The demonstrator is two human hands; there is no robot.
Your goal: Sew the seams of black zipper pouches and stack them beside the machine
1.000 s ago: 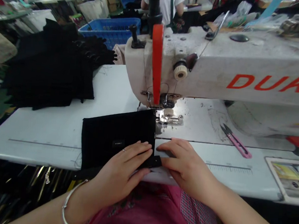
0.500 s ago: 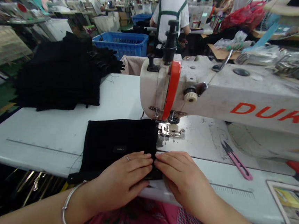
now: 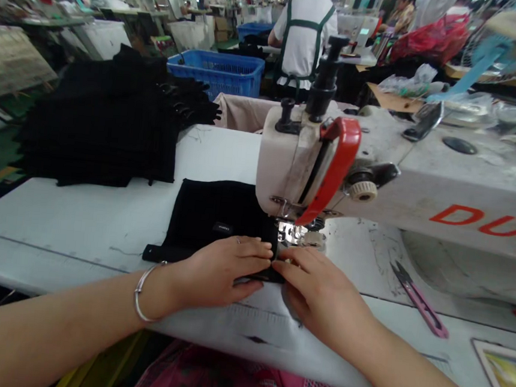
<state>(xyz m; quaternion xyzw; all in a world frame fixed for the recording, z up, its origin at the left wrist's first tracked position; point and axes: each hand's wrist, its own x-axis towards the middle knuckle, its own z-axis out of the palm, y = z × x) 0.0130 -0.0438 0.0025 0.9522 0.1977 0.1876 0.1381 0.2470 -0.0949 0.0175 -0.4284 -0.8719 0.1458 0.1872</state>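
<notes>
A black fabric piece (image 3: 193, 212) with a small dark label (image 3: 223, 228) lies on the white sewing table, its right edge beside the metal presser foot (image 3: 291, 232) of the sewing machine (image 3: 284, 153). My left hand (image 3: 228, 269) rests on the fabric's lower right part, fingers stretched flat and thumb apart near the front edge. My right hand (image 3: 317, 283) is closed at the fabric's right front corner, its fingertips bent onto the edge; the thumb is mostly hidden. The two sets of fingertips almost meet. Pink-handled thread snips (image 3: 420, 301) lie to the right.
A tall stack of black fabric pieces (image 3: 101, 122) stands at the back left of the table (image 3: 79, 220). Behind it is a blue plastic basket (image 3: 217, 72). A person in a white shirt (image 3: 305, 35) works beyond the machine, with a red plastic bag (image 3: 434, 37) farther right.
Both hands and the black fabric have moved forward, away from me, with the fabric's far edge now partly behind the machine head. The view has shifted slightly.
</notes>
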